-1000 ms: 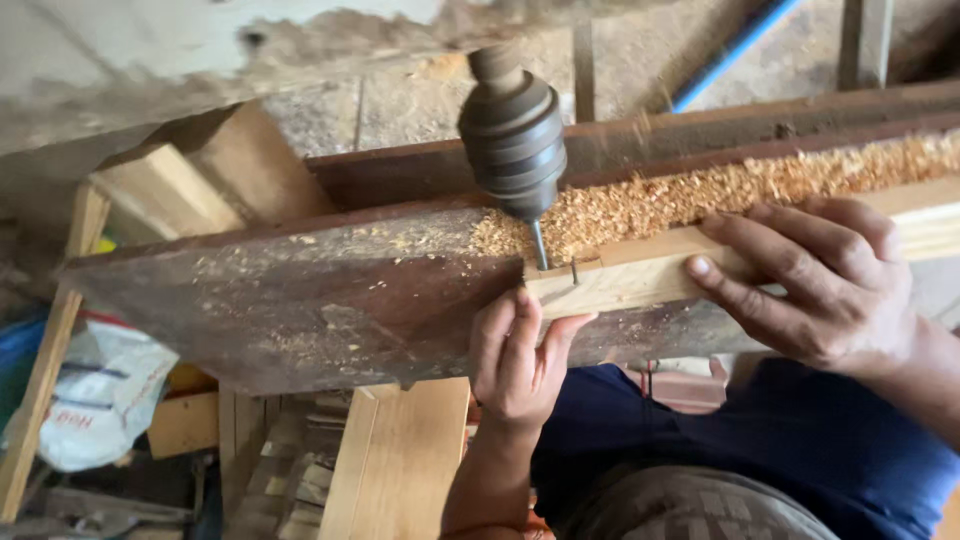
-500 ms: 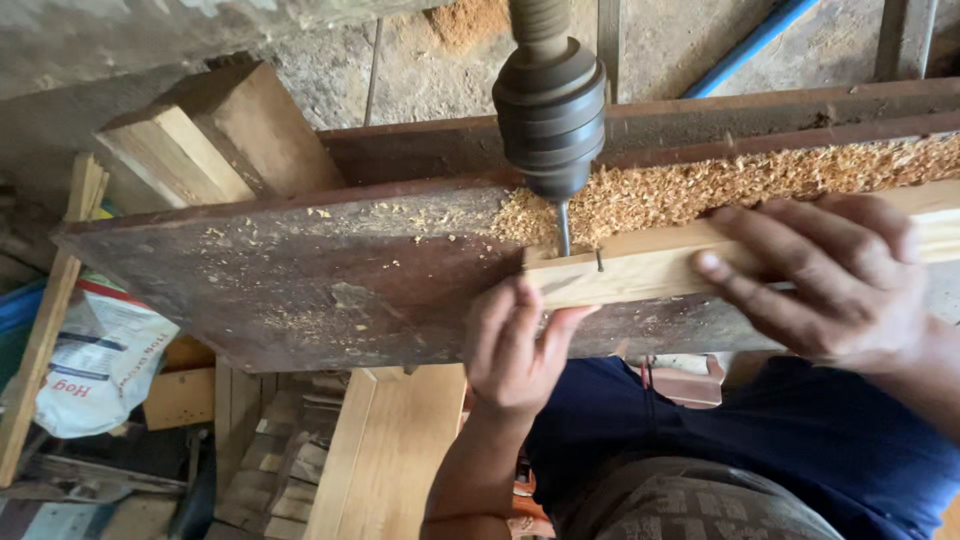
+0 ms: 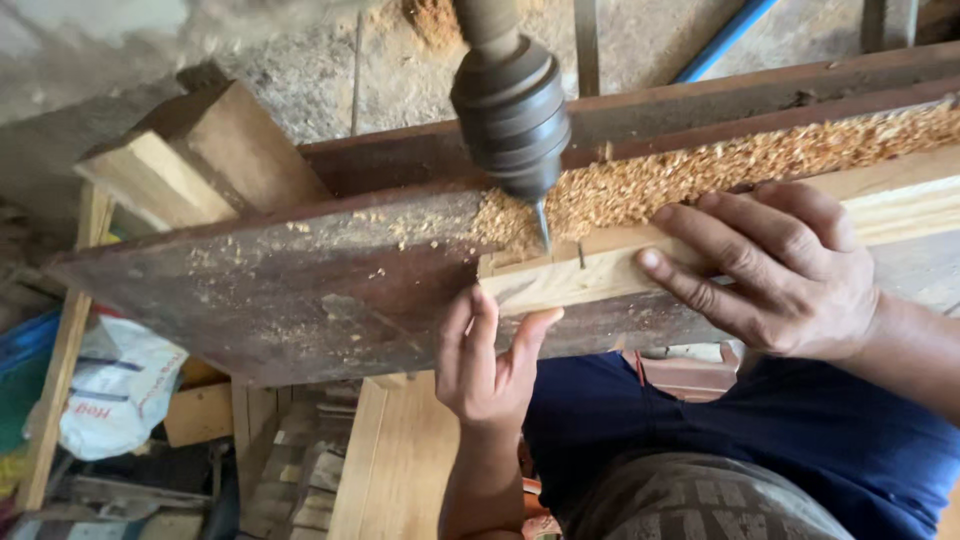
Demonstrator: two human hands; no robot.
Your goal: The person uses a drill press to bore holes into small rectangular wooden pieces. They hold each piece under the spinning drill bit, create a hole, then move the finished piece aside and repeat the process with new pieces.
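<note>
Both hands are steadying a pale wooden strip point(image 3: 700, 255) lying along the dark tabletop point(image 3: 280, 290): the left hand point(image 3: 490, 355) is reaching up from below the tabletop's near edge, fingers curled and pinching the strip's cut end, and the right hand point(image 3: 770, 265) is pressing flat on top of the strip, fingers spread toward the drill, grasping nothing else. Directly above the strip's end, a dark drill chuck point(image 3: 512, 110) is hanging with its bit point(image 3: 543, 225) tip meeting the wood just inside the end. Behind the strip, a band of wood shavings point(image 3: 700, 170) is lying against a reddish rail point(image 3: 700, 105). Left of the chuck, a wooden block point(image 3: 200, 155) is sitting at the tabletop's far corner. Below the tabletop, a light plank point(image 3: 395, 460) and a white sack point(image 3: 115, 385) are showing. Judged from the layout, drilling well is calling for firm downward pressure close to the bit, fingertips kept clear of it, and the strip held tight so it is not spinning or lifting. Compared with half a second earlier, the chuck is appearing a little lower and more tilted, the bit seeming closer to the strip, while both hands are keeping the same holds.
</note>
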